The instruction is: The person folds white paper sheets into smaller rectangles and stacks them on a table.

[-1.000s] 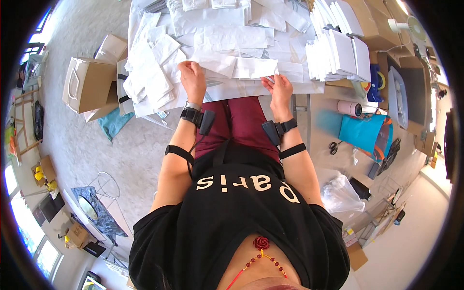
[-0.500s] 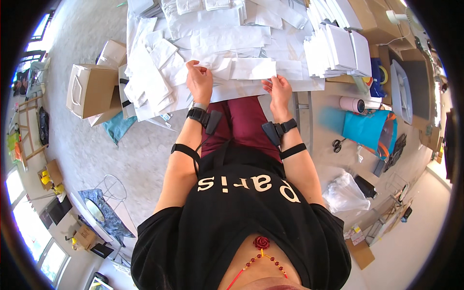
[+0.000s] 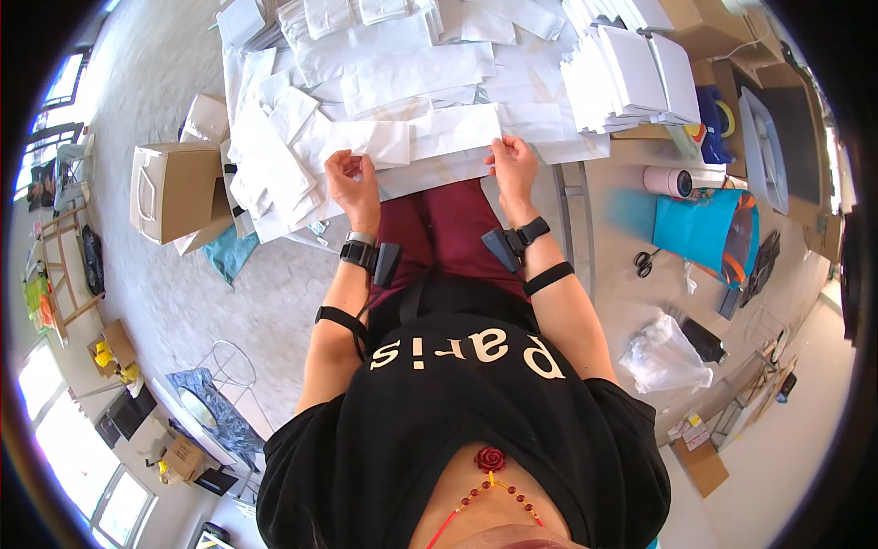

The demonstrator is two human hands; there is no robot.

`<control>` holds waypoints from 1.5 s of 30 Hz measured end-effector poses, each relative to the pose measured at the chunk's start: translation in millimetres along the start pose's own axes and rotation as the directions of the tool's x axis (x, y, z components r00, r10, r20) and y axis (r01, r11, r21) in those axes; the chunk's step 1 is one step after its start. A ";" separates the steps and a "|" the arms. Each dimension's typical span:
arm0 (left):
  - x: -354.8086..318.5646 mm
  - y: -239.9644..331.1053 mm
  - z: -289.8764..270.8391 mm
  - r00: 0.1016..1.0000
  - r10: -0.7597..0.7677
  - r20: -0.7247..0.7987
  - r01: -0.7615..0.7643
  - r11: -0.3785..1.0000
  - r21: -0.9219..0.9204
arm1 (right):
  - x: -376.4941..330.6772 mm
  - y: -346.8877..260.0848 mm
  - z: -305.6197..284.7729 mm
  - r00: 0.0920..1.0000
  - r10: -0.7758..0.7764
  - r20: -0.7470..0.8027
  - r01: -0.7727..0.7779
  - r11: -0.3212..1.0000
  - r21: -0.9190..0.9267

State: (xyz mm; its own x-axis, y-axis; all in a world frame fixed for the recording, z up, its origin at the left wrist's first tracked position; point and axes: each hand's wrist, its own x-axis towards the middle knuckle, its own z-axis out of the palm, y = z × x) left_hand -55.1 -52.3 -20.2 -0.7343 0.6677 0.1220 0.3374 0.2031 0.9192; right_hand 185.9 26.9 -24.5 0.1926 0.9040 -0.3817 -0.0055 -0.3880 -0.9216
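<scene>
Drawn back toward the table's (image 3: 583, 147) near edge since 0.5 seconds ago, the left hand (image 3: 355, 192) curls its fingers left of the flat white strip (image 3: 457, 128), which lies crosswise, its right end at the closer right hand's (image 3: 515, 174) narrowed fingertips, whether either grips I cannot tell.

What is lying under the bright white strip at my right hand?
Near your right hand, a paler strip sticks out past the right end of the bright white strip and seems to run beneath it. How far it continues there is covered and cannot be seen.
</scene>
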 end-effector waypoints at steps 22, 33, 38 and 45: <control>12.1 -9.6 13.9 1.000 -0.030 0.007 0.030 0.999 -0.022 | 14.5 25.7 -3.6 0.977 -0.187 -0.103 0.154 0.951 -0.267; 13.9 -12.9 16.2 0.999 -0.040 0.009 0.040 0.998 -0.039 | 13.6 22.7 -6.4 0.974 -0.207 -0.093 0.172 0.939 -0.297; 9.6 5.5 12.6 0.997 -0.067 0.050 0.067 0.998 -0.006 | 7.3 4.6 -13.9 0.948 -0.268 -0.171 0.196 0.916 -0.349; -3.9 27.4 17.3 0.929 0.329 0.167 -0.362 0.902 0.237 | 41.3 -10.2 -68.5 0.825 -0.531 -0.194 0.303 0.706 -0.640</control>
State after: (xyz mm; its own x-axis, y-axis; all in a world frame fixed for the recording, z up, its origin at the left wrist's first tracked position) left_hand -32.8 -37.0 -2.0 -0.4733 0.8068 0.3536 0.7092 0.1110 0.6962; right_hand 261.1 55.8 -26.0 0.3518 0.9171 0.1875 0.6828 -0.1145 -0.7216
